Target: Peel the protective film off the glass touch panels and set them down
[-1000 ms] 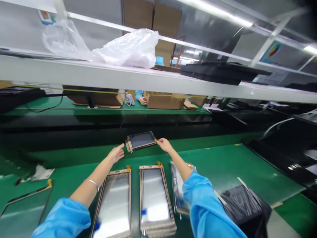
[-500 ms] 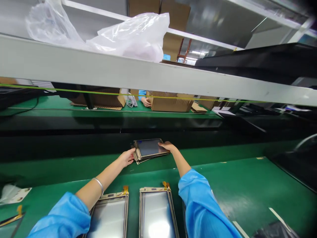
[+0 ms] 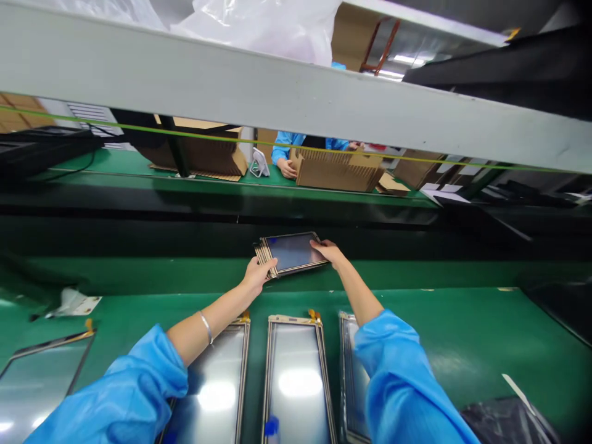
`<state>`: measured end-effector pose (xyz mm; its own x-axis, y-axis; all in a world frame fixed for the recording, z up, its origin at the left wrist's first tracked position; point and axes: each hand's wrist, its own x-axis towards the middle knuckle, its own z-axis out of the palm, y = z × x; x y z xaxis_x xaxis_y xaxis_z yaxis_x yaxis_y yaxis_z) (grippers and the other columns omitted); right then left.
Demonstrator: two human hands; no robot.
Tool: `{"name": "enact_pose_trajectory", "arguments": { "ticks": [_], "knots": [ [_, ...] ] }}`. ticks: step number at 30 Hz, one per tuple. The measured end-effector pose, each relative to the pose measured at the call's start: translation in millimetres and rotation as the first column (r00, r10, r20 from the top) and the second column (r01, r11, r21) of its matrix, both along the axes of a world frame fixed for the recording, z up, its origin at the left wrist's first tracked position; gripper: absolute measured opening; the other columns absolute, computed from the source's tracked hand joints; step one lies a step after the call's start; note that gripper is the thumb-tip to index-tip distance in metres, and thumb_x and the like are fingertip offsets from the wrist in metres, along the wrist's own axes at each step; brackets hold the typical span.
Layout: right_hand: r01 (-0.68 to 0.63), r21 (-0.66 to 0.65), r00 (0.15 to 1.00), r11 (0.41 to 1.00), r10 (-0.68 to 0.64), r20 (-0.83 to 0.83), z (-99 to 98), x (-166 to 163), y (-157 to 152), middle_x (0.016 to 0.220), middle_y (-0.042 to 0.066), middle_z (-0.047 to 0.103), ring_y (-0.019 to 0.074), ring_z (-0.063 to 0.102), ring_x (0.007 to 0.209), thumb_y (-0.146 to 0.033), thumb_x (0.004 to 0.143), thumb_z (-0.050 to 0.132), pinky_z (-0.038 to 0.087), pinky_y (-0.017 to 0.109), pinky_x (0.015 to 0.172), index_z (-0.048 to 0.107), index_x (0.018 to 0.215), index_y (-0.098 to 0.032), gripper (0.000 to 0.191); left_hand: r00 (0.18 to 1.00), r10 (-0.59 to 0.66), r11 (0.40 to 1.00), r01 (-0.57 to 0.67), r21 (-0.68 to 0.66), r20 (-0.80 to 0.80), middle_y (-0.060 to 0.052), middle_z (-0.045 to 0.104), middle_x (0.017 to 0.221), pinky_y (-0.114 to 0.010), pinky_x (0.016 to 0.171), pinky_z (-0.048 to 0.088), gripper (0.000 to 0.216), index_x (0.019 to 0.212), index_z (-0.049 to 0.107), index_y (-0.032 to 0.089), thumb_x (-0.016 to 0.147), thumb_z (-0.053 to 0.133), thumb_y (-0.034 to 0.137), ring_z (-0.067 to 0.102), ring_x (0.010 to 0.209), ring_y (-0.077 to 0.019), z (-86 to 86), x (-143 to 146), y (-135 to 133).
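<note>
The stack of framed touch-screen panels [image 3: 298, 251] is between the two hands, at the far side of the green worktop [image 3: 448, 333]; the left hand [image 3: 259, 273] grasps its near left corner, with the thumb on the top panel; the right hand [image 3: 328, 251] grasps its right end, also with the thumb on the glass, while the other fingers are mostly hidden. This hold from two ends is probably chosen because the panels are loose and their edges fan out at the left; with one hand only, they could slip; whether the stack is lifted or partly rests, I cannot tell. Nearer to the person, the left panel [image 3: 224, 376], the middle panel [image 3: 296, 357] and the right panel [image 3: 355, 385] lie side by side with gaps, perhaps so that each is easy to grip; the orange flex cable [image 3: 315, 316] of the middle one is at its far end, maybe to protect it from bending.

Compared with half a second ago, the left thumb now lies over the top face, where the earlier picture shows this hand only at the edge; the right grip stays similar; below the shelf [image 3: 296, 92], more of the co-worker's blue sleeves [image 3: 283, 147] is visible.
</note>
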<state>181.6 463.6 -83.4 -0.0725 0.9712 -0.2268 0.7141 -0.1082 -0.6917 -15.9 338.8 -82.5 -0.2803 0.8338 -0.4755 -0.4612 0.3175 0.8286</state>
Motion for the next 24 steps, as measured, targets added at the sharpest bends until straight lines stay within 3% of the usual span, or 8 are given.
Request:
{"name": "enact_pose_trajectory", "arguments": {
  "ticks": [3,6,10,13,16,20,24],
  "knots": [
    [-0.136,0.051,0.990,0.989,0.138,-0.038,21.9,-22,-26,0.095,0.009,0.064,0.0178,0.061,0.079,-0.044,0.091,0.057,0.048,0.025,0.066,0.059,0.103,-0.009,0.037,0.997,0.065,0.997,-0.067,0.037,0.052,-0.004,0.066,0.097,-0.031,0.073,0.055,0.024,0.106,0.059,0.014,0.083,0.064,0.014,0.064,0.080,-0.0156,15.0,-12,-62],
    [-0.327,0.062,0.943,0.943,0.330,-0.042,35.0,-58,-65,0.090,0.008,0.066,0.0192,0.061,0.079,-0.044,0.084,0.065,0.042,0.022,0.062,0.061,0.095,-0.010,0.036,0.985,0.123,0.991,-0.128,0.031,0.123,-0.003,0.069,0.097,-0.028,0.083,0.054,0.027,0.099,0.061,0.019,0.076,0.064,0.004,0.066,0.089,-0.0169,28.0,-22,-143],
    [-0.581,0.018,0.812,0.814,0.581,-0.051,32.8,-111,-124,0.091,0.004,0.066,0.0183,0.060,0.080,-0.041,0.079,0.070,0.040,0.020,0.062,0.064,0.089,-0.013,0.030,0.964,0.191,0.979,-0.174,-0.102,0.184,-0.004,0.071,0.089,-0.032,0.086,0.055,0.015,0.086,0.058,0.021,0.080,0.054,0.008,0.068,0.092,-0.0200,30.1,-27,-251],
    [-0.729,-0.023,0.684,0.684,0.726,-0.076,26.2,-140,-155,0.091,0.001,0.066,0.0172,0.060,0.079,-0.043,0.075,0.073,0.041,0.020,0.063,0.066,0.088,-0.016,0.031,0.924,0.179,0.958,-0.085,-0.275,0.339,-0.009,0.072,0.098,-0.035,0.095,0.051,0.008,0.079,0.059,0.020,0.078,0.058,0.012,0.065,0.105,-0.0241,20.3,-27,-308],
    [-0.801,-0.047,0.599,0.597,0.797,-0.075,21.8,-156,-170,0.089,0.000,0.066,0.0177,0.060,0.080,-0.042,0.070,0.077,0.041,0.020,0.064,0.068,0.088,-0.016,0.033,0.872,0.092,0.937,0.087,-0.338,0.480,-0.014,0.070,0.107,-0.031,0.098,0.048,0.007,0.078,0.063,0.018,0.073,0.067,0.017,0.059,0.115,-0.0256,6.9,-28,-336],
    [-0.827,-0.061,0.562,0.560,0.826,-0.036,18.4,-159,-180,0.088,0.000,0.065,0.0172,0.060,0.078,-0.043,0.071,0.077,0.041,0.020,0.061,0.068,0.092,-0.016,0.035,0.807,-0.162,0.892,0.365,-0.265,0.568,-0.014,0.066,0.120,-0.023,0.090,0.051,0.026,0.089,0.070,0.014,0.069,0.074,0.030,0.058,0.117,-0.0240,2.7,-39,-346],
    [-0.802,-0.008,0.597,0.597,0.802,0.034,17.1,-154,-177,0.092,-0.001,0.066,0.0164,0.059,0.086,-0.036,0.072,0.078,0.041,0.019,0.068,0.069,0.093,-0.020,0.028,0.660,-0.521,0.687,0.700,-0.194,0.541,-0.014,0.070,0.110,-0.022,0.074,0.054,0.037,0.099,0.072,0.014,0.078,0.065,0.044,0.068,0.099,-0.0233,36.2,-56,-322]
  ]
}}
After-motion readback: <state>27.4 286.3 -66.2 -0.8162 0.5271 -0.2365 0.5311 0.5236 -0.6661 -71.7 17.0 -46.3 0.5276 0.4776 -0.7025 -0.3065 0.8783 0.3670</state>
